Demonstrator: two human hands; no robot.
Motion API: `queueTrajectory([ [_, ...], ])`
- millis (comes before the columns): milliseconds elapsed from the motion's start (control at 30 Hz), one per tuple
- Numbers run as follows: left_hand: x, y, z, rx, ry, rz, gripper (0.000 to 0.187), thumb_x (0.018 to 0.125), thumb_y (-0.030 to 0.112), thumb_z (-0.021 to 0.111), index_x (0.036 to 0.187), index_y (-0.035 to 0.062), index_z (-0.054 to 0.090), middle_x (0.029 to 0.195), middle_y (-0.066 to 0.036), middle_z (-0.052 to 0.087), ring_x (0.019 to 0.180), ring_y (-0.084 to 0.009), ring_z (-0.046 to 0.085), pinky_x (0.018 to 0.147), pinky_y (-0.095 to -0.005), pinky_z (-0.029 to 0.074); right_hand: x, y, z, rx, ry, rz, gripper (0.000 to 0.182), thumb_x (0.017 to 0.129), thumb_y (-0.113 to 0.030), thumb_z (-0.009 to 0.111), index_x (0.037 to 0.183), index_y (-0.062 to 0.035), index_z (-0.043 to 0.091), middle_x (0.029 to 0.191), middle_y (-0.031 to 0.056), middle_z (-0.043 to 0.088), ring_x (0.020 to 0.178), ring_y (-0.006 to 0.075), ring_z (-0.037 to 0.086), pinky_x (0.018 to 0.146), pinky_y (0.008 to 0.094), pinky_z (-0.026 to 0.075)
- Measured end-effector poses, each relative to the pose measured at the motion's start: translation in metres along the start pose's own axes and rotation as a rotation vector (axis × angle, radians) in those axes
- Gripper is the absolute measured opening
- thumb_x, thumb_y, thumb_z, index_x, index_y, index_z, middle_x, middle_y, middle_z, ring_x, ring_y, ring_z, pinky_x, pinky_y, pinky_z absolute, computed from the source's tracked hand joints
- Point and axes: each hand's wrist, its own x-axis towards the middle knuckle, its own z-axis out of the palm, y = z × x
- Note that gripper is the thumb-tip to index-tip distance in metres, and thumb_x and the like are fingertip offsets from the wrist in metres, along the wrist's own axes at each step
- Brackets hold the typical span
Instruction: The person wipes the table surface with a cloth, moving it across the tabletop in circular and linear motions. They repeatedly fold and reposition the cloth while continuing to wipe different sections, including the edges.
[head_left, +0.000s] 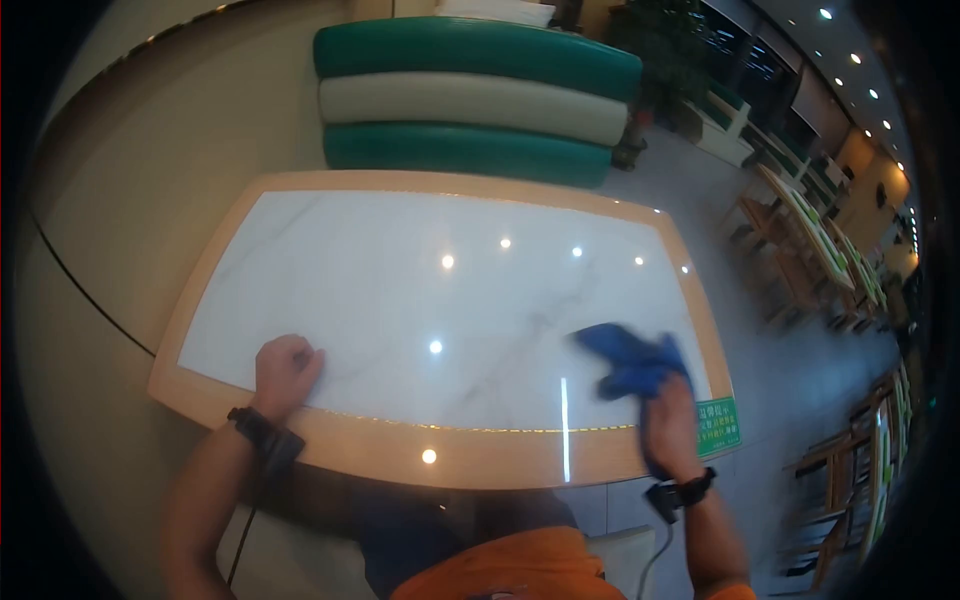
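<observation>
A white marble-look table (400, 290) with a light wooden rim fills the middle of the view. My right hand (675, 425) grips a blue cloth (630, 360) that lies bunched on the tabletop near the front right corner. My left hand (285, 372) rests as a loose fist on the tabletop near the front left edge, holding nothing. Both wrists carry black bands.
A green and cream upholstered bench (475, 100) stands behind the table. A small green sticker (718, 425) sits on the table's front right corner. Wooden tables and chairs (820, 260) line the right side, and a wall curves along the left.
</observation>
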Motion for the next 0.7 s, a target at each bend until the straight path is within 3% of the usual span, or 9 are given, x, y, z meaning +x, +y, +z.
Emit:
queueTrajectory([
  [33, 0.001, 0.0, 0.0, -0.008, -0.004, 0.004, 0.024, 0.082, 0.018, 0.073, 0.069, 0.0018, 0.062, 0.068, -0.016, 0.06, 0.065, -0.0362, 0.06, 0.06, -0.0443, 0.047, -0.02, 0.061, 0.012, -0.14, 0.1, -0.04, 0.036, 0.101, -0.019, 0.052, 0.122, 0.0097, 0.06, 0.139, 0.0302, 0.054, 0.133, 0.0466, 0.047, 0.114, 0.0546, 0.035],
  [67, 0.002, 0.001, 0.001, 0.031, -0.002, 0.004, 0.024, 0.082, 0.019, 0.073, 0.069, 0.0023, 0.063, 0.068, -0.015, 0.061, 0.065, -0.0355, 0.061, 0.061, -0.0443, 0.048, -0.018, 0.073, -0.003, -0.232, -0.049, 0.267, 0.039, 0.104, -0.019, 0.048, 0.126, 0.0106, 0.06, 0.145, 0.0295, 0.051, 0.139, 0.0448, 0.043, 0.117, 0.0522, 0.033],
  [133, 0.002, 0.001, 0.002, 0.019, -0.008, -0.01, 0.025, 0.083, 0.021, 0.072, 0.069, 0.0024, 0.063, 0.068, -0.015, 0.061, 0.066, -0.0354, 0.061, 0.062, -0.0444, 0.048, -0.018, 0.096, -0.016, -0.24, -0.07, 0.39, 0.042, 0.104, -0.018, 0.046, 0.13, 0.013, 0.057, 0.147, 0.029, 0.049, 0.141, 0.0439, 0.041, 0.119, 0.0502, 0.031],
  [333, 0.0, -0.006, 0.004, -0.003, -0.041, -0.053, 0.025, 0.083, 0.025, 0.073, 0.074, 0.0025, 0.067, 0.07, -0.015, 0.063, 0.067, -0.0338, 0.063, 0.063, -0.0432, 0.05, -0.024, 0.091, -0.013, -0.159, -0.139, 0.344, 0.041, 0.107, -0.016, 0.043, 0.134, 0.0139, 0.052, 0.147, 0.0319, 0.046, 0.14, 0.0456, 0.041, 0.12, 0.0486, 0.03],
  [433, -0.003, 0.011, -0.014, -0.093, -0.094, -0.015, 0.021, 0.084, 0.024, 0.074, 0.083, 0.0031, 0.07, 0.075, -0.014, 0.066, 0.07, -0.0329, 0.065, 0.066, -0.0407, 0.052, -0.03, 0.048, -0.005, -0.036, -0.147, 0.183, 0.041, 0.107, -0.016, 0.044, 0.132, 0.0158, 0.051, 0.147, 0.0335, 0.045, 0.14, 0.0444, 0.04, 0.12, 0.0481, 0.03],
  [467, -0.008, 0.016, -0.025, -0.155, -0.094, -0.029, 0.02, 0.084, 0.024, 0.074, 0.085, 0.0035, 0.071, 0.077, -0.014, 0.067, 0.071, -0.0326, 0.066, 0.067, -0.0403, 0.053, -0.022, 0.002, -0.005, 0.177, -0.148, 0.224, 0.038, 0.104, -0.01, 0.047, 0.131, 0.0172, 0.051, 0.146, 0.0355, 0.045, 0.14, 0.0463, 0.041, 0.118, 0.0492, 0.033],
  [500, -0.018, 0.021, -0.037, -0.222, -0.098, -0.04, 0.019, 0.084, 0.023, 0.074, 0.086, 0.004, 0.071, 0.078, -0.014, 0.068, 0.072, -0.0323, 0.066, 0.068, -0.0398, 0.053, -0.021, -0.011, 0.009, -0.097, -0.25, -0.078, 0.037, 0.1, -0.005, 0.05, 0.129, 0.0179, 0.05, 0.144, 0.0372, 0.045, 0.137, 0.049, 0.043, 0.116, 0.0495, 0.036],
  [600, -0.056, 0.013, -0.072, -0.217, 0.062, -0.106, 0.018, 0.086, 0.023, 0.073, 0.087, 0.0053, 0.072, 0.086, -0.013, 0.071, 0.081, -0.0314, 0.068, 0.073, -0.0404, 0.054, 0.015, -0.148, 0.035, 0.22, -0.174, -0.564, 0.031, 0.089, -0.003, 0.062, 0.116, 0.0125, 0.057, 0.124, 0.0346, 0.056, 0.126, 0.0561, 0.048, 0.105, 0.064, 0.041],
  [700, -0.11, -0.021, -0.086, -0.288, 0.407, -0.259, 0.013, 0.088, 0.016, 0.071, 0.089, 0.0035, 0.069, 0.084, -0.011, 0.07, 0.083, -0.0298, 0.068, 0.076, -0.0401, 0.054, 0.045, -0.288, 0.08, 0.255, -0.316, -0.814, 0.043, 0.086, -0.01, 0.062, 0.124, 0.0088, 0.058, 0.139, 0.0323, 0.053, 0.135, 0.0482, 0.046, 0.114, 0.0602, 0.033],
])
